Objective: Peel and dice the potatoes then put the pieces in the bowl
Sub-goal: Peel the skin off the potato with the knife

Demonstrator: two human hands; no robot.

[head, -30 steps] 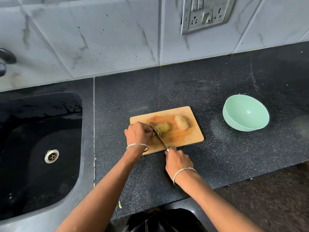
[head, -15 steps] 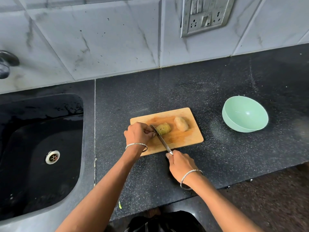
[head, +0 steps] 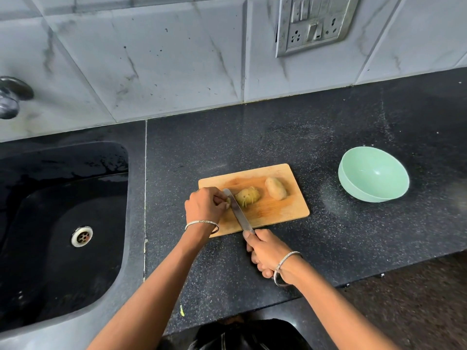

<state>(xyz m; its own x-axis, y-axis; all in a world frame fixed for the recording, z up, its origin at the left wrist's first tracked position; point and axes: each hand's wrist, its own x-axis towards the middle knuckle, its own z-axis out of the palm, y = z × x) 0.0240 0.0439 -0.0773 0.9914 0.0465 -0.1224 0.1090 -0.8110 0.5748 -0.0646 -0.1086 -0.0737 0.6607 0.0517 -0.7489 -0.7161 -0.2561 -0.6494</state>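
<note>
Potato lies pinched at left hand's fingertips, knife against it.

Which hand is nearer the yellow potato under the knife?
Left. The left hand holds the yellow potato at its left end, just across the knife blade; the right hand grips the handle past the cutting board's near edge.

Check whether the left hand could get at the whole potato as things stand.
Probably not directly: the left hand pinches the cut potato, and the knife lies between it and the whole potato.
</note>
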